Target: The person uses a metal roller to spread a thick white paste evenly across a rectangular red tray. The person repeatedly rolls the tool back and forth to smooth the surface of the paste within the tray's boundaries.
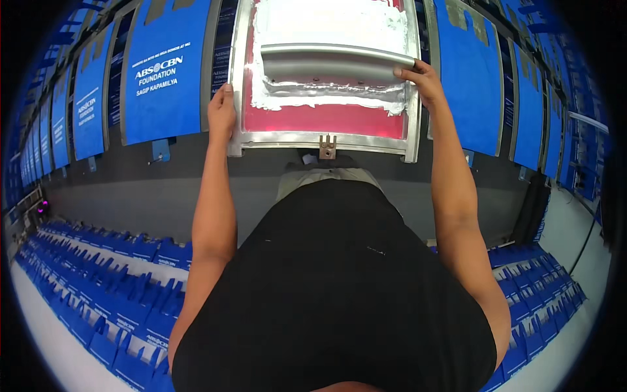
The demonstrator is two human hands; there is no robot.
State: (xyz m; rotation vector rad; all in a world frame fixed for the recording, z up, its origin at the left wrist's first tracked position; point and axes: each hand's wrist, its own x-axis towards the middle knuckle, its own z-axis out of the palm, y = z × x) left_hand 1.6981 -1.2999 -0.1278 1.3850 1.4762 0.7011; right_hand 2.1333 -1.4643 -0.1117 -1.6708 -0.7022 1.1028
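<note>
In front of me is a screen printing frame point(326, 138) with metal edges and a red mesh point(320, 121). Thick white ink point(326, 18) covers much of the mesh, with ragged borders. Across it lies a long silver metal squeegee point(326, 64), tilted, its lower edge by the smeared ink. My right hand point(422, 80) is closed on the squeegee's right end, thumb on its face. At the frame's left side, my left hand point(222, 112) wraps its fingers round the metal edge. A small metal bracket point(328, 147) sits at the middle of the near edge.
Blue printed bags point(163, 72) lie flat on boards to the left, and more blue bags point(467, 85) to the right, in a long row. Behind me, many blue bags point(98, 287) stand in rows on a pale floor point(39, 313). A grey table side point(163, 189) runs below the boards.
</note>
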